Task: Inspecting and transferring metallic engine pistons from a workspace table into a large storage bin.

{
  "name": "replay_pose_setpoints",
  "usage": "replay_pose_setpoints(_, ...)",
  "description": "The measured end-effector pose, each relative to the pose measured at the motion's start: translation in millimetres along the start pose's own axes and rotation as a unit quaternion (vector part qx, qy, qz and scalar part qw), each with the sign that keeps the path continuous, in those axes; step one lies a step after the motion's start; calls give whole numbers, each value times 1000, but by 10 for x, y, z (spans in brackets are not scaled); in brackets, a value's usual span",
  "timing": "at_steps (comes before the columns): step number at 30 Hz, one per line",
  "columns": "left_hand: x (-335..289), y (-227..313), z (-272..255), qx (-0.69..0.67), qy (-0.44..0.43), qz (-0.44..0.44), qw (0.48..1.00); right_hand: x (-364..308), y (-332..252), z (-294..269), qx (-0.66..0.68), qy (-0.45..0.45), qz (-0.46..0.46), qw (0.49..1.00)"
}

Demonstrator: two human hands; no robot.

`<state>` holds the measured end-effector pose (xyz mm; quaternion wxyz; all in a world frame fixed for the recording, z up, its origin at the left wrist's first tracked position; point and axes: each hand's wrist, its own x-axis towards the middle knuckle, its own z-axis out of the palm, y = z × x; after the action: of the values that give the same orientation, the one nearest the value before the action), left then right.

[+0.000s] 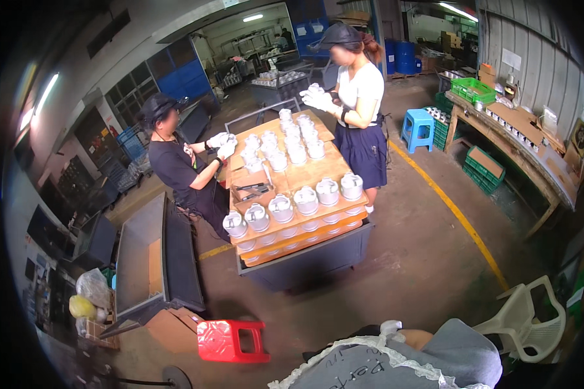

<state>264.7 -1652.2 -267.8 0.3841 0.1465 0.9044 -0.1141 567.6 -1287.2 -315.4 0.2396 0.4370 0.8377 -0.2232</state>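
In the head view, the person's own right hand (390, 327) shows near the lower edge as a small white shape above the lace-edged grey apron (357, 363), with a grey sleeve (461, 353) to its right. Whether its fingers are spread, closed or around anything cannot be told; the left hand is out of sight.

Ahead, well apart from that hand, stands a dark cart (311, 264) stacked with brown boards (321, 170). Six silvery-white metal cups (306, 201) stand upright in a row along the near edge of the top board, and a looser group (296, 152) stands farther back. More cups show between the lower boards. An open cardboard box (262, 177) with dark tools (253, 190) lies behind the left part of the row.

A co-worker in black (182, 162) is at the cart's left side, another in a white top (363, 87) at its right. Both have white-gloved hands raised close together; what these hold is unclear.

A red stool (215, 340) lies left of the apron, a pale plastic chair (537, 324) stands to the right, and a wooden tabletop (493, 133) carrying a green crate (474, 89) is farther right.
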Motion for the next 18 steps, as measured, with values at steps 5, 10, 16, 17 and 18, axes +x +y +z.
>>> replay_pose_setpoints(5, 242, -167, 303, -20, -49, -19, 998, -17, -617, -390, -76, 78, -48, 993)
replay_pose_setpoints(10, 356, -177, 569, -33, -100, -41, 994, 110, -613, -625, -45, 37, 19, 998)
replay_pose_setpoints(16, 712, 372, 179, -63, -74, 34, 995, 550, -158, -753, 2, -74, 55, 996)
replay_pose_setpoints(17, 718, 563, 36, -99, -61, 5, 993, 661, -91, -799, 7, -82, 60, 995)
replay_pose_setpoints(18, 676, 716, -80, -135, -48, -23, 989, 817, -31, -845, -1, -93, 61, 994)
